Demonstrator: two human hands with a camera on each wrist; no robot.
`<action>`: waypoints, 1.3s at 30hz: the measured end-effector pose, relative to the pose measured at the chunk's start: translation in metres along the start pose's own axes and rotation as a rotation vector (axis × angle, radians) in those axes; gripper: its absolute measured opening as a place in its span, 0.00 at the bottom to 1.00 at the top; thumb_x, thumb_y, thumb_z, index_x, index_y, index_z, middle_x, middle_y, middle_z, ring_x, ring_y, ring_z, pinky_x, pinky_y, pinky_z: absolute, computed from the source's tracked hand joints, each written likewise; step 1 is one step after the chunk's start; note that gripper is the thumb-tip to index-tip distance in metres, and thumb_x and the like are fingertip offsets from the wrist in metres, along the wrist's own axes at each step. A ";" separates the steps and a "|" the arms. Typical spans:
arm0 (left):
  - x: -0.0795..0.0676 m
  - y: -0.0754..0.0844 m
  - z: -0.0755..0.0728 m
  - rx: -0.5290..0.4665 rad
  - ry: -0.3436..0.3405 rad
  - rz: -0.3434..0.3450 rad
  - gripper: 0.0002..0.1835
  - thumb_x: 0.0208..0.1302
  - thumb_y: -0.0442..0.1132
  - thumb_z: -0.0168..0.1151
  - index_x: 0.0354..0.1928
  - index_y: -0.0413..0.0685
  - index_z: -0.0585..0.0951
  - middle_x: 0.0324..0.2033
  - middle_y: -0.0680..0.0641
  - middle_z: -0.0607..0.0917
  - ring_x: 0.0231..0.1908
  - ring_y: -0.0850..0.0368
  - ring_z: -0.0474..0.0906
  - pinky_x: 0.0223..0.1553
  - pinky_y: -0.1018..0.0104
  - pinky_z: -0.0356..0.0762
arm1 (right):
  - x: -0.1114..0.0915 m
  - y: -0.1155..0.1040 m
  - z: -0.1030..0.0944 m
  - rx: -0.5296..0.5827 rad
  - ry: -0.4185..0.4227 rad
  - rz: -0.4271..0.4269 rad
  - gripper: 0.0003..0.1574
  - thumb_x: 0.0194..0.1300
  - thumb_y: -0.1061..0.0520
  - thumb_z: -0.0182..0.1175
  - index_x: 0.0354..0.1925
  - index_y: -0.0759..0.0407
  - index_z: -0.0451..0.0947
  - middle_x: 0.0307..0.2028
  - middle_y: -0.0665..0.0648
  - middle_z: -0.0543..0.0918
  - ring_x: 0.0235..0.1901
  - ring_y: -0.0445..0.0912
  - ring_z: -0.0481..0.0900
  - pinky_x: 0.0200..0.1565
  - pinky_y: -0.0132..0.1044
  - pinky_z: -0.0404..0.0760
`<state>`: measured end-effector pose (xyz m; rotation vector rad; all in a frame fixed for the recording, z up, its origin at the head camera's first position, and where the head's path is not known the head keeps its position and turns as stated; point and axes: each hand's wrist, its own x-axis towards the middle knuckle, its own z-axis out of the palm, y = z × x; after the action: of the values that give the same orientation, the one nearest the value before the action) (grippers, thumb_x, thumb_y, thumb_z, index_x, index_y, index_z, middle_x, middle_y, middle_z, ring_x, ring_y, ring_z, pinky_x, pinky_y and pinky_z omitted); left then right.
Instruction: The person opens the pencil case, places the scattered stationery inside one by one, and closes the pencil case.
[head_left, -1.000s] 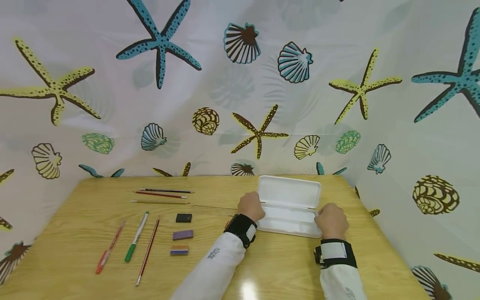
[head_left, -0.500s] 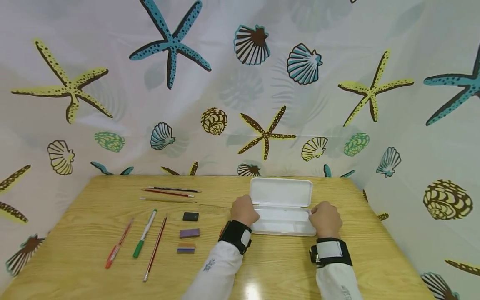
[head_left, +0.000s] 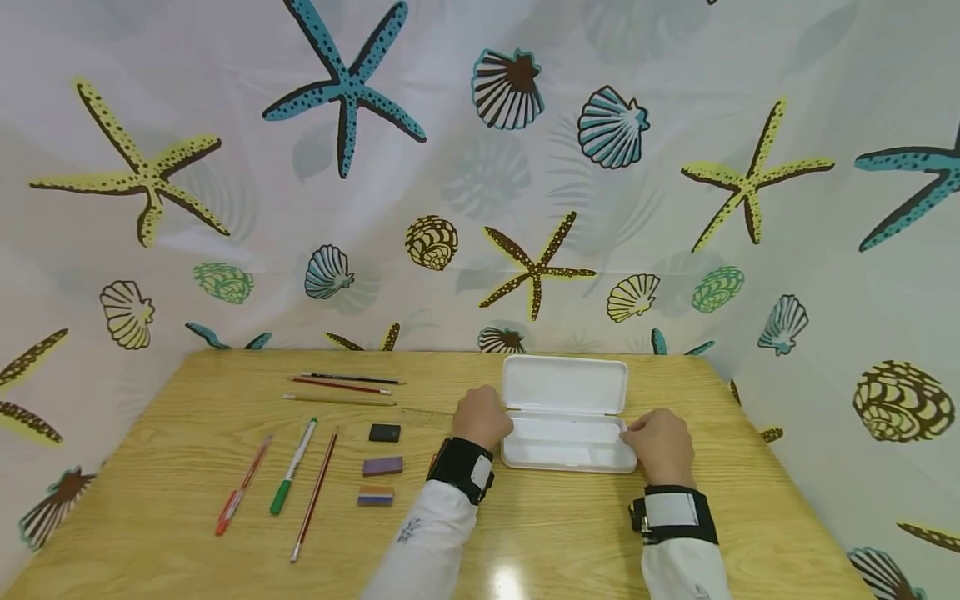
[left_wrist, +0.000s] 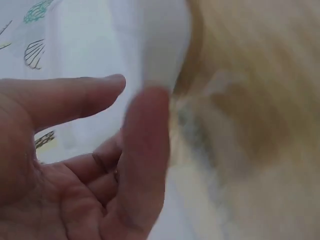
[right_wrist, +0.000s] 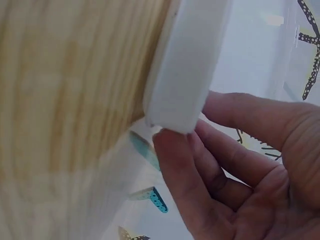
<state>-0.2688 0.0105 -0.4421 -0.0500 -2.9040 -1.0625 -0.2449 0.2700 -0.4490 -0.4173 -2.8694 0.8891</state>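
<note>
A white pencil case [head_left: 564, 385] lies on the table with its lid raised toward the back wall; its tray shows a long section and a small divided one. My right hand [head_left: 662, 442] pinches the tray's right end. In the right wrist view, the thumb lies along the inner side of the white wall and the index finger [right_wrist: 175, 160] is under its corner. At the left end is my left hand [head_left: 482, 418]. Its thumb [left_wrist: 107, 87] and index finger stand apart in the left wrist view, with the index fingertip right at the case's blurred edge.
Left of the case lie a black eraser [head_left: 385, 432], a purple block [head_left: 382, 466] and a striped block [head_left: 376, 496]. Several pencils, a green marker [head_left: 293, 467] and a red pen [head_left: 243, 486] lie farther left. A clear ruler [head_left: 427, 412] is partly behind my left hand.
The pencil case has shifted left and straightened on the table, both hands moving with it. Most recently, my left hand has drawn slightly left and my right hand slightly right.
</note>
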 end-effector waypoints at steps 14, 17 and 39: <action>0.031 -0.049 -0.057 0.386 -0.140 0.427 0.03 0.66 0.28 0.68 0.37 0.42 0.84 0.36 0.46 0.85 0.35 0.53 0.80 0.37 0.58 0.80 | 0.003 -0.004 0.000 -0.029 0.003 -0.002 0.11 0.61 0.63 0.71 0.34 0.73 0.86 0.33 0.70 0.86 0.28 0.57 0.83 0.26 0.45 0.79; 0.034 -0.062 -0.059 0.432 -0.182 0.449 0.14 0.62 0.23 0.67 0.26 0.46 0.76 0.26 0.51 0.75 0.28 0.57 0.68 0.30 0.63 0.68 | 0.003 -0.003 -0.001 -0.033 0.002 -0.005 0.10 0.61 0.63 0.71 0.33 0.73 0.86 0.34 0.71 0.87 0.29 0.58 0.84 0.27 0.47 0.80; 0.022 -0.089 -0.052 0.737 -0.159 0.736 0.06 0.67 0.31 0.69 0.32 0.46 0.84 0.30 0.47 0.83 0.34 0.51 0.84 0.35 0.58 0.83 | 0.002 0.005 0.005 -0.040 -0.011 0.024 0.11 0.62 0.62 0.69 0.35 0.73 0.85 0.31 0.68 0.86 0.28 0.55 0.82 0.28 0.45 0.79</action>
<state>-0.2927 -0.0908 -0.4583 -1.0826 -2.7827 0.1296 -0.2468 0.2719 -0.4553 -0.4532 -2.9030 0.8415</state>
